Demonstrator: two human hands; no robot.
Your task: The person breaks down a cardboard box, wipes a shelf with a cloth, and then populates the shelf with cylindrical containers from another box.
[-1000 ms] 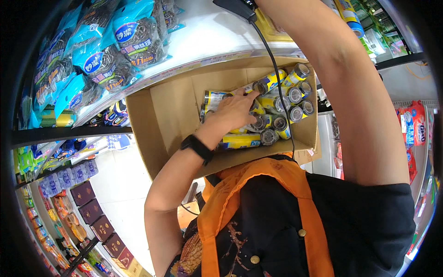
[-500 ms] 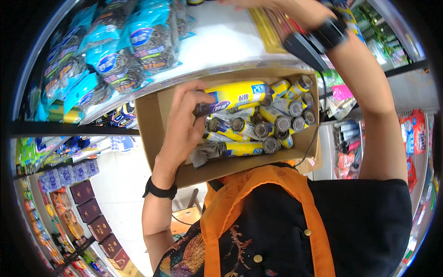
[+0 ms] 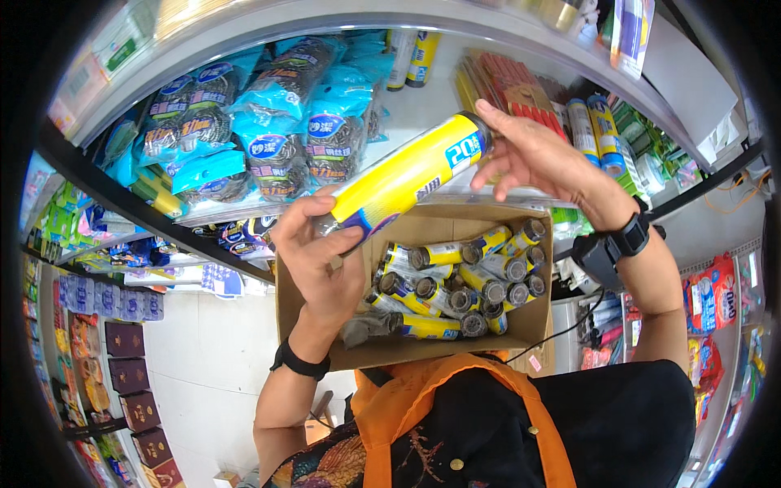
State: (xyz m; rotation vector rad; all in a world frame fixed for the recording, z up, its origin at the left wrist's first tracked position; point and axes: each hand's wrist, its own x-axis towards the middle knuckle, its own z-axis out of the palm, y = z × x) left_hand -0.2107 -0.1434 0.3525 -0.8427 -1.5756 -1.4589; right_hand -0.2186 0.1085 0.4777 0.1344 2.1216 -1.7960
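My left hand (image 3: 321, 252) grips the lower left end of a yellow and blue plastic-wrapped roll (image 3: 411, 179), which looks like a roll of bin bags. The roll slants up to the right in front of the shelf. At its dark upper end is my right hand (image 3: 533, 154), fingers apart; whether a fingertip touches the roll I cannot tell. Below it, a cardboard box (image 3: 455, 221) against my body holds several similar rolls (image 3: 431, 327), lying in a jumble with round ends showing. A crumpled grey plastic wrap (image 3: 364, 332) lies at the box's near left corner.
Blue packs of steel wool scourers (image 3: 272, 154) fill the shelf (image 3: 390, 152) on the left. Two upright rolls (image 3: 421, 61) stand at its back. Red packages (image 3: 521, 85) and more rolls (image 3: 604, 130) are to the right. A cable (image 3: 561, 332) hangs by the box's right side.
The roll in my left hand has risen out over the box toward the shelf, tilting upward. My right hand has come down from the shelf to the roll's far end. The view shows more shelf.
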